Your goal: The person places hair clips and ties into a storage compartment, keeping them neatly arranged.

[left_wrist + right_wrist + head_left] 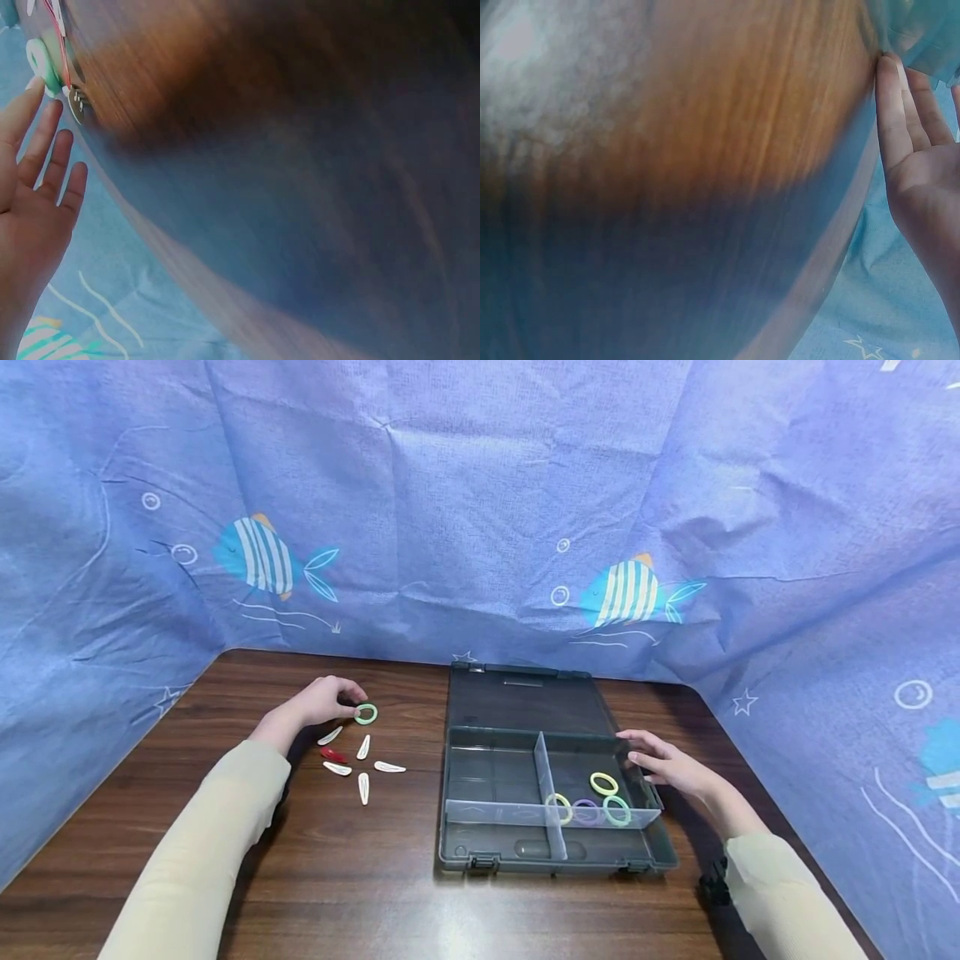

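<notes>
At the far left of the table, my left hand (324, 702) pinches a light green hair tie (376, 713) between thumb and fingers. In the left wrist view the green hair tie (42, 66) is at the tip of the thumb, the other fingers fairly straight. Just below that hand lie several white snap hair clips (363, 789) and a red hair clip (333, 755). My right hand (670, 767) touches the right side of a dark translucent divided box (487, 812), its fingers extended. Two yellow hair ties (592, 780), a purple one and a green one (627, 817) are in the box's right back compartment.
The box's lid (525, 700) lies folded back behind it. Upright clear dividers (545, 764) part the box into compartments. A blue fish-print cloth (465, 527) hangs behind and beside the brown wooden table (360, 877).
</notes>
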`<state>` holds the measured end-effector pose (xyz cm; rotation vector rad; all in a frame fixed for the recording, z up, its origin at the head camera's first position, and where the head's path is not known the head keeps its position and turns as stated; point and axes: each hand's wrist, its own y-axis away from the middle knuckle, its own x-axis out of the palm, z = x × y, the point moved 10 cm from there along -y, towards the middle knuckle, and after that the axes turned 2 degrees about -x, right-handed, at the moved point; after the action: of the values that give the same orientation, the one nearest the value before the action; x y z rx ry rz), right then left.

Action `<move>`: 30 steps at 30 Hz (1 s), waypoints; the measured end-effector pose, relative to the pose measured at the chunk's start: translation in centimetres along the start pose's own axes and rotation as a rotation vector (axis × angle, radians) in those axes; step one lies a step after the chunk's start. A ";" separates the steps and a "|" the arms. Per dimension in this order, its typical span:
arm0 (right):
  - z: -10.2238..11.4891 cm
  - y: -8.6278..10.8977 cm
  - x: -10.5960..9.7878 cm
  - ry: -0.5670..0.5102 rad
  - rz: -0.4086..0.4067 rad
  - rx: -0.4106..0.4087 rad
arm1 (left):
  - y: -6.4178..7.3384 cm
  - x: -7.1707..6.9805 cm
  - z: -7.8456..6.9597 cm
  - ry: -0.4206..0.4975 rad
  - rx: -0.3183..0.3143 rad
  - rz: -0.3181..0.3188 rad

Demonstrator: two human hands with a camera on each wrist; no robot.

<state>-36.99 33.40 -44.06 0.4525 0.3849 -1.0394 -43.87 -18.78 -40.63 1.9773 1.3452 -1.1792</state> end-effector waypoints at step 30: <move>0.5 0.4 0.1 0.007 -0.020 0.001 | 0.2 -0.1 -0.2 -0.031 0.024 -0.007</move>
<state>-36.52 33.22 -43.67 0.4541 0.3954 -1.0578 -43.60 -18.79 -40.44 1.9642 1.3296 -1.2293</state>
